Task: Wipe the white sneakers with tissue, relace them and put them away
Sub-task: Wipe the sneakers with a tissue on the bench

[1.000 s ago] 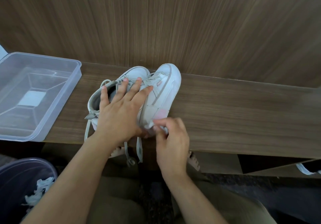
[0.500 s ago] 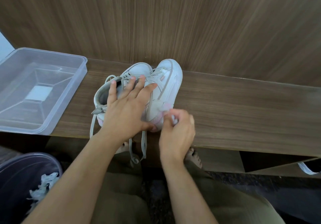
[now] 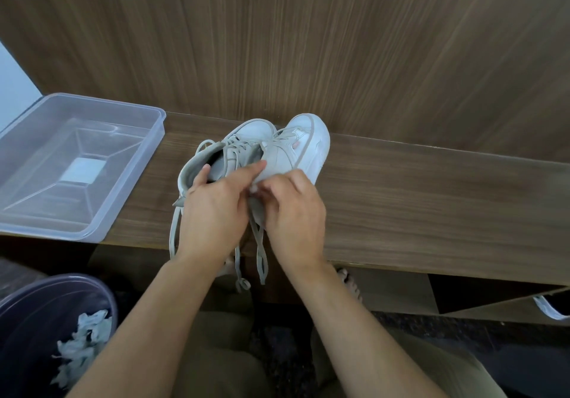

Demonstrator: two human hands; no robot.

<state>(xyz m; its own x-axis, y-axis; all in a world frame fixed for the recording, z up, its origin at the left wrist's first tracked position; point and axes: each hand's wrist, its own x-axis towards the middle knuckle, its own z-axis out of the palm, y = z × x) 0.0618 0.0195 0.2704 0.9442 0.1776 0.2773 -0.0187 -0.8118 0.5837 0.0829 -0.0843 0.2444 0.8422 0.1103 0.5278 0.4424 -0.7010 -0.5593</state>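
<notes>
Two white sneakers stand side by side on the wooden shelf, toes toward the wall: the left sneaker and the right sneaker. Their grey laces hang loose over the shelf's front edge. My left hand grips the pair at the heel end, thumb inside the left sneaker's opening and forefinger lying across the right sneaker's side. My right hand is curled against the right sneaker's heel and pinches a small white wad, apparently tissue, mostly hidden by the fingers.
A clear plastic box sits open on the shelf's left end. A dark bin with crumpled tissue stands at the lower left. A wood-panelled wall rises behind the shelf. Part of another white shoe shows under the shelf at the right.
My left hand drew back from lying flat over the sneakers to gripping their heel end. My right hand moved left along the right sneaker's side to its heel, close to the left hand.
</notes>
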